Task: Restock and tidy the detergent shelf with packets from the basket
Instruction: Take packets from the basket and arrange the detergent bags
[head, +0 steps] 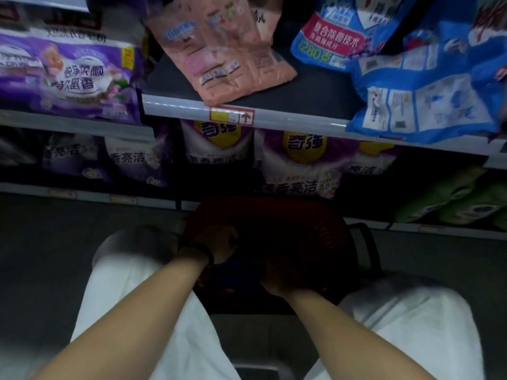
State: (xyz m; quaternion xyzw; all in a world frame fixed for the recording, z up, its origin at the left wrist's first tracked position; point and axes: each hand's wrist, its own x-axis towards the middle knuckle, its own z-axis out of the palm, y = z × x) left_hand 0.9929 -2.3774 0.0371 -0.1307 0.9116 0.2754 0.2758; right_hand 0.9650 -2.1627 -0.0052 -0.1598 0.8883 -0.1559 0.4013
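Both hands are lowered into the red basket [323, 237] on the floor between the knees, presumably to fetch a packet; the left hand [216, 239] and right hand [277, 281] are apart, but grip cannot be told in the dark. Above, a pink packet [219, 48] lies flat on the shelf [288, 119], blue packets [422, 105] slumped over its edge, so tidying is judged unfinished.

My count at the detergent shelves

I see one pink packet [225, 50], two blue packets [422, 102], one red basket [323, 234], two hands [216, 242], and several purple packets [301, 160], exact number unclear.
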